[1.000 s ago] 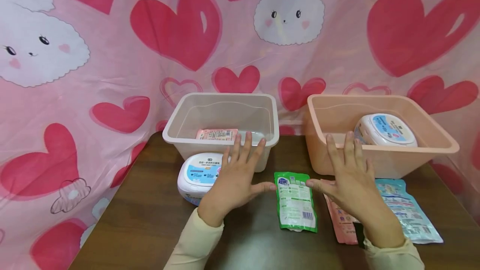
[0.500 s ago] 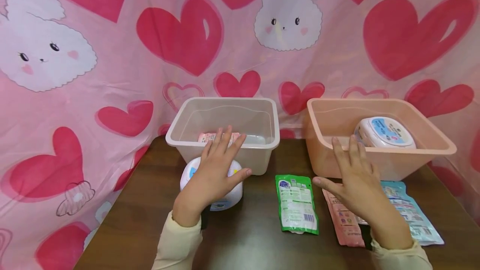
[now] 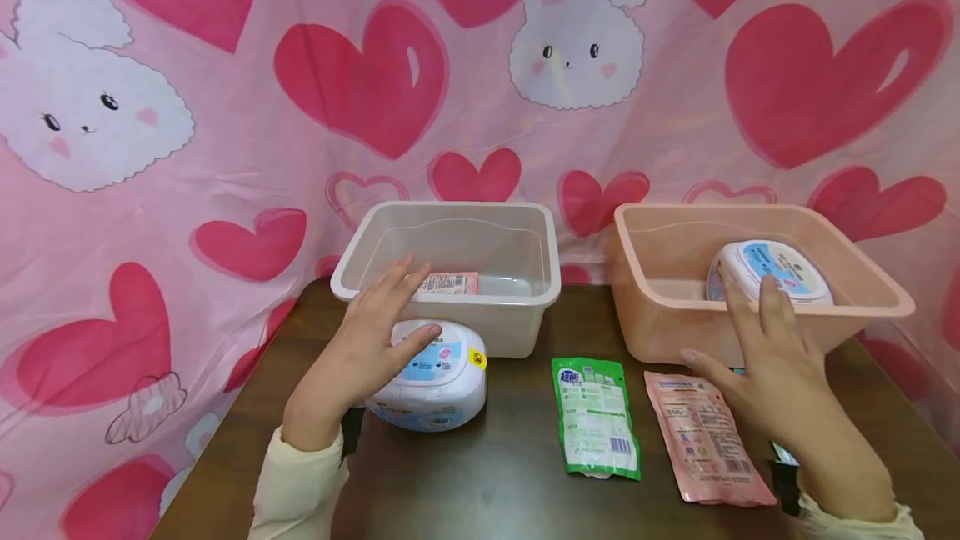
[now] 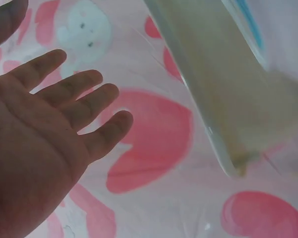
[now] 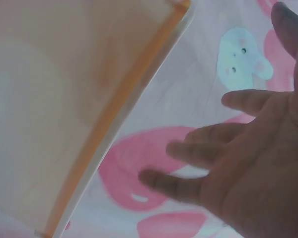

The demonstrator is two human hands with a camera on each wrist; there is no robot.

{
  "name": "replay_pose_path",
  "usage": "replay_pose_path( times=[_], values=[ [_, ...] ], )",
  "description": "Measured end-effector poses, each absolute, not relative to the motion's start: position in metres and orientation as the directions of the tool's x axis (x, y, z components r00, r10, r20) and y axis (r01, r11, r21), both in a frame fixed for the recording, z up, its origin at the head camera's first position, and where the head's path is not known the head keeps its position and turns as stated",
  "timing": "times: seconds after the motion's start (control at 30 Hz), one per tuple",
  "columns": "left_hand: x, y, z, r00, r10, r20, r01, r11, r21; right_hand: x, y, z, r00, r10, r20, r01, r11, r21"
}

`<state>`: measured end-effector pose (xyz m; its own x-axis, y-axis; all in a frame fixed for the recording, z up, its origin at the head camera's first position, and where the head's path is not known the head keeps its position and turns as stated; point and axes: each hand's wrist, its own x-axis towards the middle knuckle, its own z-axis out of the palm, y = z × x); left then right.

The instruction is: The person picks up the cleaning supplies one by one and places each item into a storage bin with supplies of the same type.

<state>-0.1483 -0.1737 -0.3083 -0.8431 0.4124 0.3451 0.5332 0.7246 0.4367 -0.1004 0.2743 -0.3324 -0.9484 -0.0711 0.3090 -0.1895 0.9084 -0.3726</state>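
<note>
hands, two. your left hand [image 3: 360, 352] is reaching over the left part of a white tub [image 3: 450, 386], its fingers and thumb standing spread apart; whether it is touching the tub, you cannot tell. your right hand [image 3: 783, 382] is hovering in front of a peach bin [image 3: 660, 336], its fingers also spreading apart, the thumb pointing out toward the left.

tub, one: it is standing upright on the brown table [image 3: 495, 494], just in front of a grey bin [image 3: 502, 327], and showing a yellow sticker [image 3: 477, 358] on its side.

packets on the table, three: a green packet [image 3: 597, 419] is lying between your hands; a pink packet [image 3: 705, 444] is lying flat, just left of your right hand; a blue packet [image 3: 786, 454] is mostly hiding behind that hand, only slivers showing.

bins, two, standing side by side with a gap between: the grey one is holding another pink packet [image 3: 456, 282]; the peach one is holding a second tub [image 3: 787, 269], which is sitting toward the right.

backdrop: a pink cloth [image 3: 480, 127] is hanging behind, bearing hearts and rabbits.
</note>
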Motion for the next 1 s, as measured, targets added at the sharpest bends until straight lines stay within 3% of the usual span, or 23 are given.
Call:
replay_pose_path(
  times=[0.47,0.83,1.0],
  values=[
    [-0.173,-0.209,-0.320,-0.878,0.333,0.345,0.462,0.780,0.422,-0.096,0.323,-0.338,-0.948,-0.033,0.318,-0.170,0.894,-0.415],
    [-0.189,-0.232,-0.332,-0.905,0.285,0.315,0.400,0.823,0.403,-0.092,0.373,-0.349,-0.952,0.213,0.222,0.097,0.893,-0.438],
    [-0.195,-0.237,-0.336,-0.916,0.270,0.296,0.373,0.845,0.384,-0.093,0.395,-0.357,-0.939,0.232,0.252,0.114,0.906,-0.407]
  ],
)
